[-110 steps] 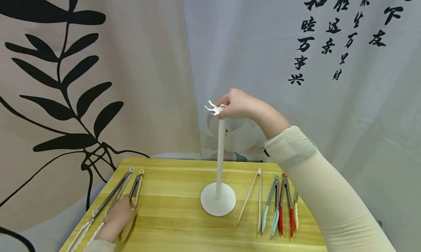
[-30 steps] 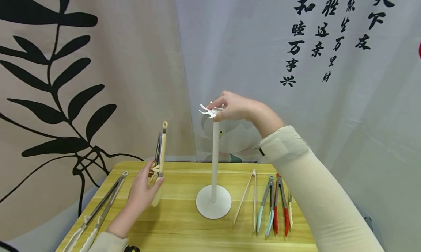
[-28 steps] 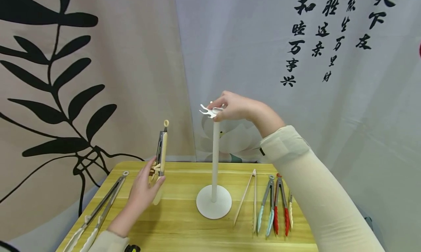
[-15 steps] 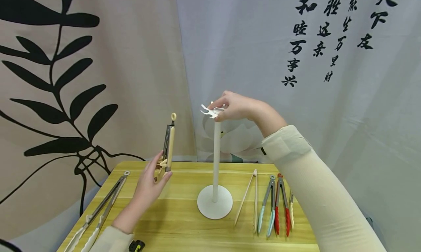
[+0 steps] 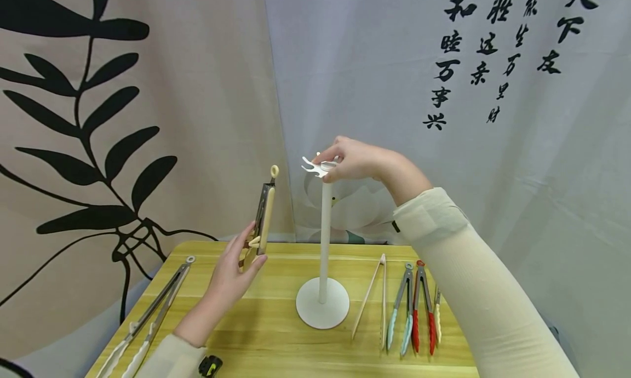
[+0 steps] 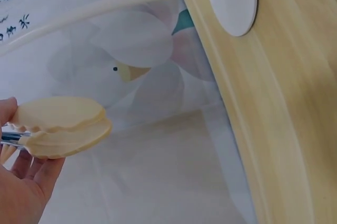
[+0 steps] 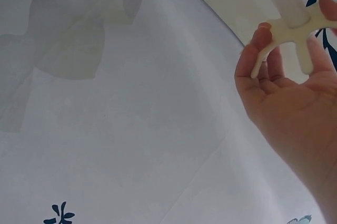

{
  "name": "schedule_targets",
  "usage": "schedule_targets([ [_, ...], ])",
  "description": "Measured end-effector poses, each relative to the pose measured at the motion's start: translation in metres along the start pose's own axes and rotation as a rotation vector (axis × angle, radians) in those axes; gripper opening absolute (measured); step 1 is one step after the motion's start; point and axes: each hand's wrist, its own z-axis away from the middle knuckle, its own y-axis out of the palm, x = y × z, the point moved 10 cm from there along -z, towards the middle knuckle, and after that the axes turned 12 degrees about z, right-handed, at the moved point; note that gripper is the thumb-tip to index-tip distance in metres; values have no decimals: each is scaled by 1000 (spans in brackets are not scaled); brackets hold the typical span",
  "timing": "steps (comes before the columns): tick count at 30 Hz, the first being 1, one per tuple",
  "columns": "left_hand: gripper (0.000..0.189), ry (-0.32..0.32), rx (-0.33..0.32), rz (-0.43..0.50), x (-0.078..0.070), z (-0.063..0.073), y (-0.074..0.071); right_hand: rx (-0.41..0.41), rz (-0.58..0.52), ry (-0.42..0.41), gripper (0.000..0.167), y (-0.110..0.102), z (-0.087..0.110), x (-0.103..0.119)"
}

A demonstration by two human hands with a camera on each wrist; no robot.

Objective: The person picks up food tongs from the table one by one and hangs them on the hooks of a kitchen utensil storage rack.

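My left hand (image 5: 231, 274) holds a pair of cream-and-steel tongs (image 5: 267, 216) up off the table, ring end uppermost, to the left of a white stand (image 5: 325, 230). In the left wrist view their scalloped cream heads (image 6: 63, 112) lie close together between thumb and fingers. At the top of the stand, my right hand (image 5: 362, 160) grips the hooked holder (image 5: 313, 169). From below, the right wrist view shows fingers curled about the holder's prongs (image 7: 304, 55). The stand is upright on its round base (image 5: 322, 304).
Long steel tongs with white tips (image 5: 156, 309) lie along the table's left side. On the right lie thin beige tongs (image 5: 383, 301), blue-tipped tongs (image 5: 407, 307), red-tipped tongs (image 5: 424, 307) and a small cream-tipped pair (image 5: 438, 318). A printed curtain (image 5: 222, 120) hangs behind the wooden table (image 5: 276, 350).
The left hand has lifted the cream tongs from the table's left side and carried them up and right towards the stand. The right hand has stayed on the stand's top.
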Motion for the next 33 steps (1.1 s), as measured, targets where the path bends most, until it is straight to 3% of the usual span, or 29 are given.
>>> schedule_targets([
  [12,73,5,31,23,-11,-3,7,17,-4,-13,46,0,2,0],
  [33,72,110,73,49,-39,-7,19,30,9,-19,44,-1,1,0],
])
